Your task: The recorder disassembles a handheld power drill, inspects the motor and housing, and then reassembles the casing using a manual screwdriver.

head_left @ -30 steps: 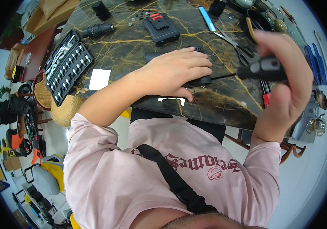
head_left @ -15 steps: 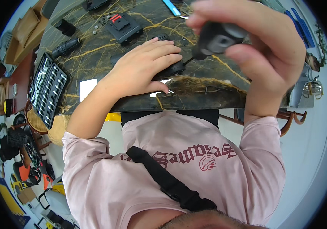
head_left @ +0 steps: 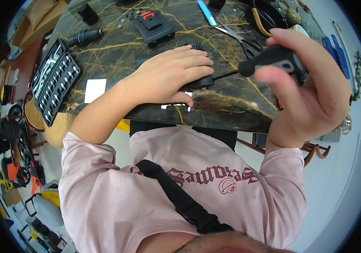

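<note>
My left hand (head_left: 170,76) lies flat over a black device (head_left: 199,81) on the dark marble table (head_left: 117,55), pressing it down near the front edge. My right hand (head_left: 311,90) is raised to the right and grips the black handle of a screwdriver (head_left: 273,61). Its thin shaft runs left and reaches the black device at my left fingertips. Most of the device is hidden under my left hand.
A black battery pack with red clips (head_left: 153,26) lies behind my left hand. A bit-set case (head_left: 54,80) sits at the table's left edge, beside a white card (head_left: 94,90). Scissors (head_left: 239,40), a blue tool (head_left: 206,12) and a black cylinder (head_left: 83,37) lie further back.
My right hand with the screwdriver has shifted in view, first up and close to the camera, now lower at the right. My left hand has stayed on the black device.
</note>
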